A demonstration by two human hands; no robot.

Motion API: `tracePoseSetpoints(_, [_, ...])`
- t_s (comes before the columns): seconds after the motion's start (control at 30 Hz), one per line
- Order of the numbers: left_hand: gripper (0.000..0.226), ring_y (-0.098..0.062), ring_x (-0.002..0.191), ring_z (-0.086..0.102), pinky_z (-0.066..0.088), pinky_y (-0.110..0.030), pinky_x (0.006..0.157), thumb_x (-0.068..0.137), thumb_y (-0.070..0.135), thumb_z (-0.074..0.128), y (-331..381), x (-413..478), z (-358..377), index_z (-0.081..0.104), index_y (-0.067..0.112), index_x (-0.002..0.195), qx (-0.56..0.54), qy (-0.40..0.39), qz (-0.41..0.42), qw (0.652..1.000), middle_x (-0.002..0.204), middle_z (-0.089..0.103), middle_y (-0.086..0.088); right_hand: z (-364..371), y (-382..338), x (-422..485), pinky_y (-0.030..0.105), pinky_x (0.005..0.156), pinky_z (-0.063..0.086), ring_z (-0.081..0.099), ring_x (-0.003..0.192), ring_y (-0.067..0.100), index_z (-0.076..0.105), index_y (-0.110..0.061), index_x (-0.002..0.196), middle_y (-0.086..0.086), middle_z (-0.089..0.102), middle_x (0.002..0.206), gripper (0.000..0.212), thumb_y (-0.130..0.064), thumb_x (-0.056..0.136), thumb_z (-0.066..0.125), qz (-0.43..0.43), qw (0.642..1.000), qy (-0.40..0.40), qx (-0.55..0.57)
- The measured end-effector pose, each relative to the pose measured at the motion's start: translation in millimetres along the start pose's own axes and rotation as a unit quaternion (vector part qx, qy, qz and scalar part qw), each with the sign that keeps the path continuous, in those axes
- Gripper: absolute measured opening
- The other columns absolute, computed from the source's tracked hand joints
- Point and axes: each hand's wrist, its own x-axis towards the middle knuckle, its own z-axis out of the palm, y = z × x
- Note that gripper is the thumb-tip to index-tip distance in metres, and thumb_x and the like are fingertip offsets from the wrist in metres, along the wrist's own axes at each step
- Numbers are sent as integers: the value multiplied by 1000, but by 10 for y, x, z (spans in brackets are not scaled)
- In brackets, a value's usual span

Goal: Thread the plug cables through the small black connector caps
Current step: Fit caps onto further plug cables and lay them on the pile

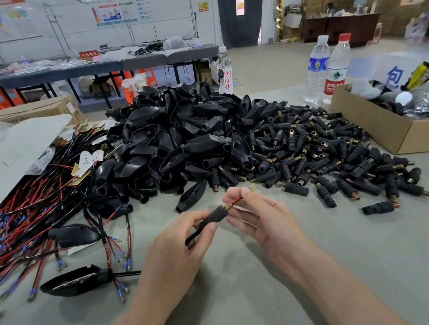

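My left hand [179,242] pinches a small black connector cap [216,213] with a brass threaded end, just above the table. A black cable [193,235] enters the cap from below left, and its thin red wire [236,200] comes out through the brass end. My right hand [261,215] pinches that wire near its blue and yellow terminals [251,188]. A heap of loose connector caps [322,155] lies to the right. A tangle of red and black plug cables [23,227] lies at the left.
A large pile of black plug housings [178,139] fills the middle of the table. An open cardboard box [391,128] sits at the right, with two water bottles [327,69] behind it. Two finished housings with cables [74,281] lie at the near left.
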Motion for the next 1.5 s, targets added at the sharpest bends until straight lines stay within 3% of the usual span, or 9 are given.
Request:
tracePoseSetpoints(0.2, [10,2,62,54,36,-14,54,92,43,58,35,-19,0,61,39,101,23,9,-2,1000,79,55,34,-19,2,5,29,83,58,72,98,19,79,-19,100,6,75,110,26,-31,99,56,-7,999,-11,-38])
tracePoseSetpoints(0.33, [23,-5,66,57,38,-17,56,87,59,51,-25,-10,-11,59,43,102,7,-1,-4,1000,88,60,24,-41,1,27,27,78,58,69,87,16,80,-17,97,6,74,101,27,-31,98,57,-25,999,22,-29])
tracePoseSetpoints(0.43, [17,-5,64,54,38,-22,56,90,52,54,-74,-1,-23,59,41,101,22,-3,-5,1000,85,61,24,-98,-50,59,26,74,58,66,80,13,80,-18,93,1,72,91,27,-31,99,57,-38,997,70,-14])
tracePoseSetpoints(0.53, [11,-6,74,61,48,-26,62,92,49,56,-77,-6,-39,59,41,97,32,-3,-6,999,87,62,24,-134,-69,67,25,71,58,66,76,10,80,-20,89,-3,73,88,28,-31,100,57,-51,993,99,-34])
tracePoseSetpoints(0.73, [11,1,81,61,44,-19,63,94,49,53,-69,-7,-44,58,39,95,57,-11,-6,998,90,61,28,-149,-61,58,25,71,54,61,73,9,79,-19,90,-3,71,87,28,-28,101,56,-83,986,130,-56])
tracePoseSetpoints(0.9, [12,-5,81,63,52,-31,67,95,47,53,-17,-21,-52,59,36,95,56,-3,2,998,90,63,21,-142,-55,64,22,67,54,63,72,9,76,-18,97,-2,73,85,25,-30,102,54,-75,987,127,-57])
tracePoseSetpoints(1.1, [9,-3,81,63,48,-22,65,94,44,56,23,-20,-85,62,36,95,60,15,6,998,79,63,21,-134,-58,50,20,62,56,71,74,9,73,-19,103,2,78,90,26,-35,103,52,-74,984,135,-93])
tracePoseSetpoints(1.3, [5,14,80,58,39,-2,66,93,26,68,82,-30,-76,65,30,93,44,15,29,999,78,60,27,-122,-56,36,23,53,54,72,72,11,70,-20,106,1,78,94,25,-35,104,51,-38,988,137,-62])
tracePoseSetpoints(1.5, [9,6,82,63,47,-10,67,90,19,72,79,-34,-61,66,25,93,38,42,27,998,79,63,22,-32,24,9,29,56,57,75,83,22,64,-11,115,12,75,107,28,-34,102,54,35,998,47,-10])
